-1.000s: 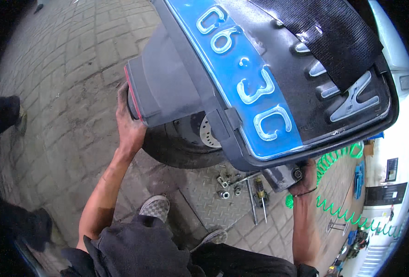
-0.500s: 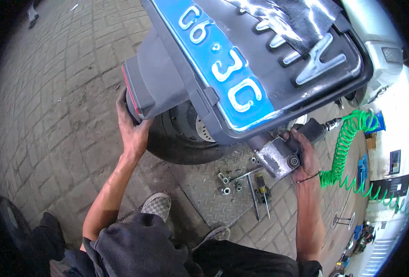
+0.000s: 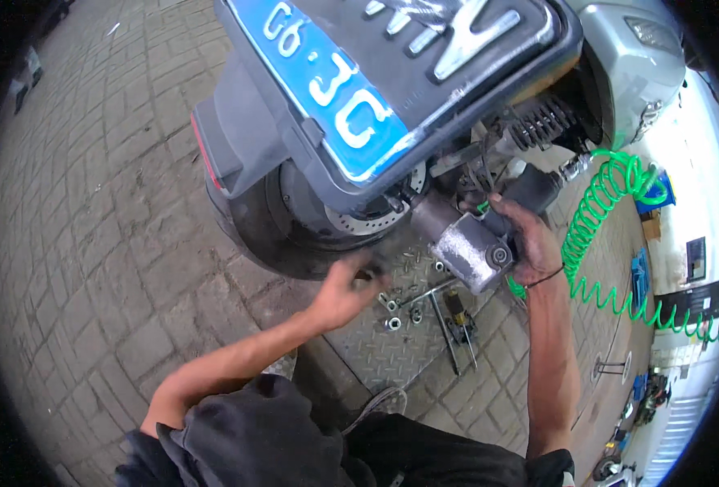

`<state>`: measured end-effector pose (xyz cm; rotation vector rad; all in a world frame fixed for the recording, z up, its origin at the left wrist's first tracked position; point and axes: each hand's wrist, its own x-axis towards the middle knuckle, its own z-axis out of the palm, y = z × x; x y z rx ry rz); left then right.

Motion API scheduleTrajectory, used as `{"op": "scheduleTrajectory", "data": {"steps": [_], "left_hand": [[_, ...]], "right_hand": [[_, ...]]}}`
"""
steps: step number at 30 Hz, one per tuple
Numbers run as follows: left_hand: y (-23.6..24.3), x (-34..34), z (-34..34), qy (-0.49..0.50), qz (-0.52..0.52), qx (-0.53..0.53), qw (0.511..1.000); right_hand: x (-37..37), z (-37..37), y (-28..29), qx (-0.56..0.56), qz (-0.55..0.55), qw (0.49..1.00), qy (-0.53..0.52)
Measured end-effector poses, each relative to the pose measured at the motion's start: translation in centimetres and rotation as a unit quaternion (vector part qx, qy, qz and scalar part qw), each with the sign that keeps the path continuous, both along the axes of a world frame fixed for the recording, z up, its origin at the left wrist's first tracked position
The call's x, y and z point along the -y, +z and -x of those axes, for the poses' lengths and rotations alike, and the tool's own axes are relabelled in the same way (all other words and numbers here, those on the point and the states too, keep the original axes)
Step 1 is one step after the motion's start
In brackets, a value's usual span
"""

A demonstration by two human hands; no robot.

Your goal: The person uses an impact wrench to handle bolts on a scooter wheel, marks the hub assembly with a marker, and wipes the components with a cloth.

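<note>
By a wheel, the right hand is gripping an air wrench; the left hand, blurred, is hovering, hold unclear.

From where I stand, worn grey paving stretches well out to the left of the right-hand grip. A patterned metal plate lies lower left of it. Off to its right, a white wall gleams in bright light, bearing a dark rectangular panel.
</note>
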<state>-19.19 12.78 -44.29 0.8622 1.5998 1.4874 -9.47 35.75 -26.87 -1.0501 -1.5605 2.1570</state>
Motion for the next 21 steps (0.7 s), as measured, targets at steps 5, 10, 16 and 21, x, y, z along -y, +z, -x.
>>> {"op": "scheduleTrajectory", "data": {"steps": [5,10,16,21], "left_hand": [[1.4,-7.8,0.5,0.072,-0.13,0.545,0.825],[-0.3,-11.6,1.7,0.055,-0.241,0.625,0.74],[-1.3,-10.8,-0.2,0.04,-0.316,0.547,0.774],[1.6,-8.6,-3.6,0.061,-0.15,0.678,0.717]], "right_hand": [[0.4,-0.2,0.1,-0.003,0.001,1.0,-0.003],[0.6,-0.6,-0.9,-0.029,-0.039,0.999,0.021],[-0.9,-0.9,0.1,0.025,-0.047,0.998,0.033],[0.8,-5.7,-0.8,0.041,-0.107,0.993,-0.006]]}}
